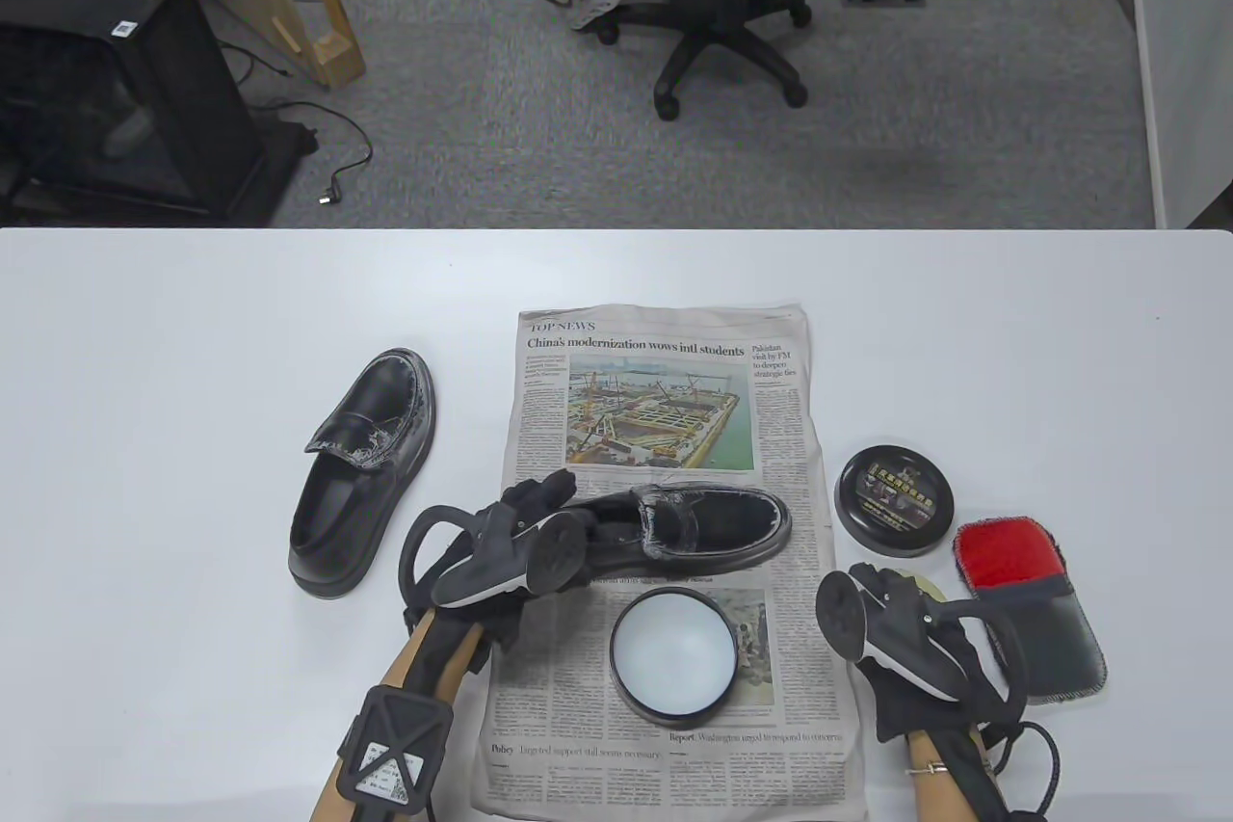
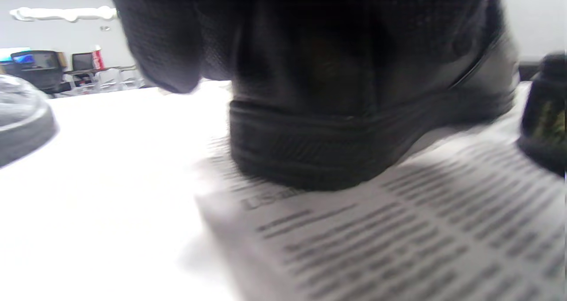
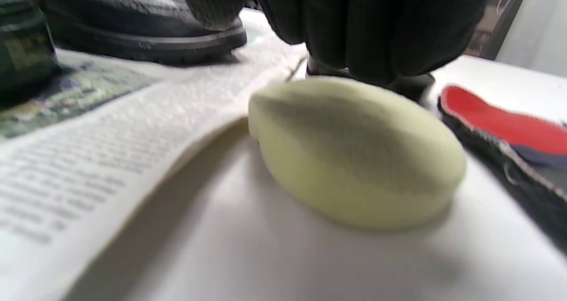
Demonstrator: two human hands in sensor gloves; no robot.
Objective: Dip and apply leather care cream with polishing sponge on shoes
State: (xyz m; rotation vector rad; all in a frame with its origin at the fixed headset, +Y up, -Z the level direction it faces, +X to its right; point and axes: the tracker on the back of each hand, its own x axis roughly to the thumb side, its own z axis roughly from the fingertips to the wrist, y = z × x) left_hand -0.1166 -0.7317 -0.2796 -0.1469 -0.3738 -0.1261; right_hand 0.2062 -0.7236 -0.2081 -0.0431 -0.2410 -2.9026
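— The shoe (image 1: 713,528) on the newspaper (image 1: 665,398)?
— Glossy black leather, streaked whitish, ridged rubbery sole. The paper is matt newsprint.
— And the sponge (image 3: 354,152)?
— Pale yellow foam, matt, finely porous. The bench (image 1: 144,379) is smooth white.

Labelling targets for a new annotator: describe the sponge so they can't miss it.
Start at the newspaper mid-table and go to its right edge, near the right hand. The sponge lies on bare table under those fingers, between the paper and the red-and-black mitt. It is the only pale yellow, rounded thing there.
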